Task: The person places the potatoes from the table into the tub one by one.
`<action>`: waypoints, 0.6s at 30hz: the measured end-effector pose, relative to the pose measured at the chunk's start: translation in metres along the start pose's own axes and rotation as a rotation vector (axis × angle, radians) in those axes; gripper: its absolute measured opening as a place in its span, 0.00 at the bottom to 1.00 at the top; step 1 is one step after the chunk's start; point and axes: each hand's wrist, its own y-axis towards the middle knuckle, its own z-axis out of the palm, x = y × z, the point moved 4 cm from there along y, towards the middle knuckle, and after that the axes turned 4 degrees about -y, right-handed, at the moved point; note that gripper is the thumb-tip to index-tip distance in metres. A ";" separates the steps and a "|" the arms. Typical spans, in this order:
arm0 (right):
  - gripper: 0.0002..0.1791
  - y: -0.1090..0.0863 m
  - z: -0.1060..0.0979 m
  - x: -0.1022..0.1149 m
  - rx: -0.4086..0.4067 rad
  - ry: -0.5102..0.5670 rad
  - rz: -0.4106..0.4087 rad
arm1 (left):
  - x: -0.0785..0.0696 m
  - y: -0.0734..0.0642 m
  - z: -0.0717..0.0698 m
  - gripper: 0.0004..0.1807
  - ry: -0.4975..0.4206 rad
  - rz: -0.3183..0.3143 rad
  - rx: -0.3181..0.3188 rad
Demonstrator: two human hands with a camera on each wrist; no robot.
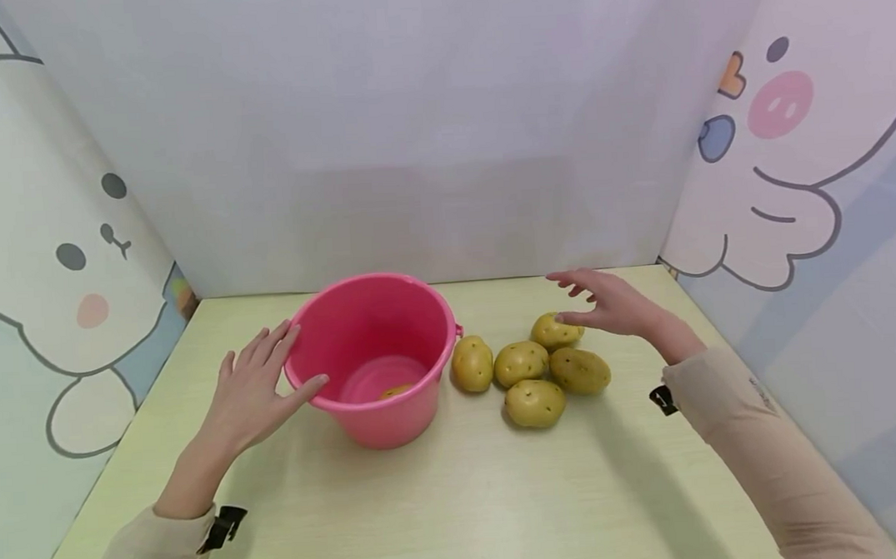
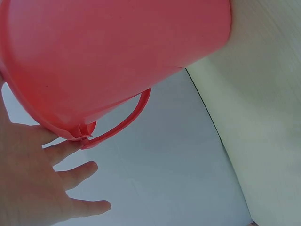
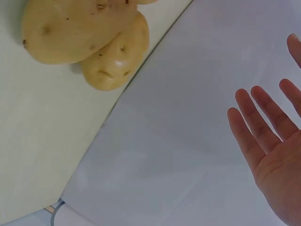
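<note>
A pink bucket (image 1: 394, 419) stands upright on the table, left of the middle. My left hand (image 1: 254, 396) rests on its left rim with the fingers spread; in the left wrist view the fingers lie by the rim and the handle's (image 2: 124, 123) end. Part of one potato (image 1: 396, 391) shows at the bottom inside. To the right of the bucket several potatoes lie in a loose group, among them a front one (image 1: 534, 404) and a far one (image 1: 551, 332). Above the far one hovers my right hand (image 1: 607, 303), holding nothing, its fingers extended.
The pale table (image 1: 457, 496) ends at a white back wall (image 1: 442, 146). Side panels with cartoon figures, a left one (image 1: 67, 329) and a right one (image 1: 827, 188), flank it. A black clip (image 1: 222, 528) sits at the left sleeve cuff.
</note>
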 end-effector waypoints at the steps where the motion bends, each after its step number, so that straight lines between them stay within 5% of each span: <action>1: 0.35 -0.003 0.002 -0.002 -0.003 -0.001 0.004 | 0.000 0.000 0.000 0.45 0.000 0.000 0.000; 18: 0.35 -0.056 0.053 -0.033 -0.046 0.028 0.015 | -0.001 0.000 -0.002 0.45 -0.002 -0.001 0.004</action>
